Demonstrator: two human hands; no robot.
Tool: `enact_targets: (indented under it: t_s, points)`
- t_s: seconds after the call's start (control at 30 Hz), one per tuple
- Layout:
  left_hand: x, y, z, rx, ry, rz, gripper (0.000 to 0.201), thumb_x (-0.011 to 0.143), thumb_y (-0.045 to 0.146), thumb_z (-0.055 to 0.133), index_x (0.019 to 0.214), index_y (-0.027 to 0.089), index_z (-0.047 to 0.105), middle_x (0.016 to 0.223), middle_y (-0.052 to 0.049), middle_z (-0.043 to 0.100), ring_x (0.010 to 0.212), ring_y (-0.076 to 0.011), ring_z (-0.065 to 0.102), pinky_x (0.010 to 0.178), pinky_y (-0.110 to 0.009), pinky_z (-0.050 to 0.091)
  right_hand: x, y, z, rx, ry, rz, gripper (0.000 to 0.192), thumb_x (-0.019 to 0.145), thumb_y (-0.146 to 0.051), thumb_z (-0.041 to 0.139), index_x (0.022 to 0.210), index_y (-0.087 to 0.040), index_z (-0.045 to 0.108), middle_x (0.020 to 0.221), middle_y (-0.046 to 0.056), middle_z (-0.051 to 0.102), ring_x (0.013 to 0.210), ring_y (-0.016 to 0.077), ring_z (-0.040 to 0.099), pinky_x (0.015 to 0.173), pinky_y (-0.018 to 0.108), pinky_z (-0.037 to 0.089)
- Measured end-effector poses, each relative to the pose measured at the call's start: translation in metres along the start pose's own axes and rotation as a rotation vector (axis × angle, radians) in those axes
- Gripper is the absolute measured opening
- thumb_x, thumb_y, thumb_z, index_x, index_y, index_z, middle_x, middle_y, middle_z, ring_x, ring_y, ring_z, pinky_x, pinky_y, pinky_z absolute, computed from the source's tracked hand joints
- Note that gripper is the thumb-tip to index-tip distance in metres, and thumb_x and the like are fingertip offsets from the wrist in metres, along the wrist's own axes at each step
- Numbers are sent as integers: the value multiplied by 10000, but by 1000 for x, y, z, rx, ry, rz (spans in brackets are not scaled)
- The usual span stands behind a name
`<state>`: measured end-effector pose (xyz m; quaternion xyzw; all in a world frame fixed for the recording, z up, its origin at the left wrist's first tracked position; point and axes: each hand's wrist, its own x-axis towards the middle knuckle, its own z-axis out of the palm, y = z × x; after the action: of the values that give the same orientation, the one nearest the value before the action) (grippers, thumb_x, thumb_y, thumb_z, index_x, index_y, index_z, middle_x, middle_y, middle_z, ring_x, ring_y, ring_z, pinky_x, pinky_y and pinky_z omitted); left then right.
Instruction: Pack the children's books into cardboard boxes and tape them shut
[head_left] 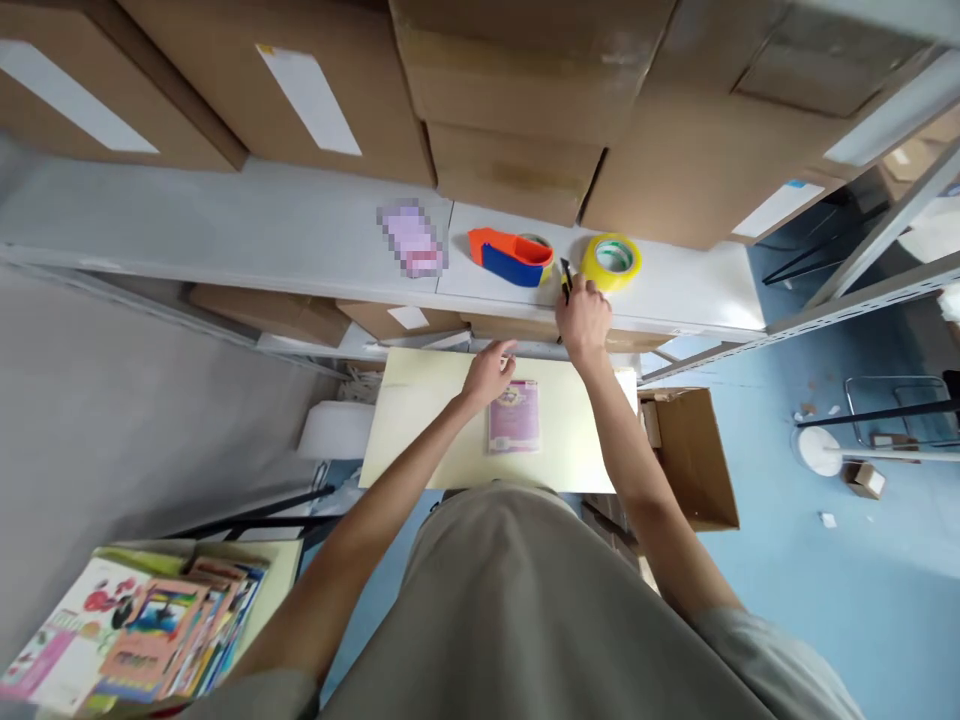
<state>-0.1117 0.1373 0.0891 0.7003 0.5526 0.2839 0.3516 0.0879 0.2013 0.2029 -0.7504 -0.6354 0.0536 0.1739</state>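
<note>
Right hand [585,318] is at the cutter [566,275], fingers bent beside its handle; whether they clasp it cannot be told, as the hand hides its lower part; the cutter is at the front edge of the shelf [690,290], between the dispenser [517,262], orange and blue, and the yellow tape [596,266]; the tape is just beyond the fingers.

Left hand [487,378] is released, fingers loosely curled and holding nothing; it is above the table [427,420], near the upper left corner of the book [514,420], which lies flat, purple cover up.

Further left on the shelf is a pinkish item [412,240], its detail obscured; cartons [510,170] line the shelf behind; an open box [697,460] stands right of the table; books [157,635] are piled at lower left.
</note>
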Motion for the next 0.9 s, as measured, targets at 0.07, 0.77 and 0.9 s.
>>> enact_targets:
  t_s: [0.07,0.77,0.9]
  points:
    - [-26,-34,8,79,-83,-98,406,1025,130,603,1395,184,759,1425,-161,810,1212,-288,815,1135,-448,660,-36,15,2,35,29,21,483,1153,-330,428,1573,-173,605,1396,244,768,1281,414,784,1090,553,653]
    - [-117,-203,75,253,-537,36,886,1085,453,606,1850,100,331,1949,-210,286,1852,-419,147,1508,-647,199,-271,39,171,127,-285,302,469,1071,-353,618,1510,-200,685,1372,160,719,1125,276,788,946,421,670]
    - [-105,-210,50,291,-564,78,883,1070,381,617,1856,98,333,1943,-214,299,1846,-435,168,1495,-688,194,-269,11,211,107,-375,259,509,1092,-371,592,1566,-199,662,1433,165,711,1146,296,782,905,387,657]
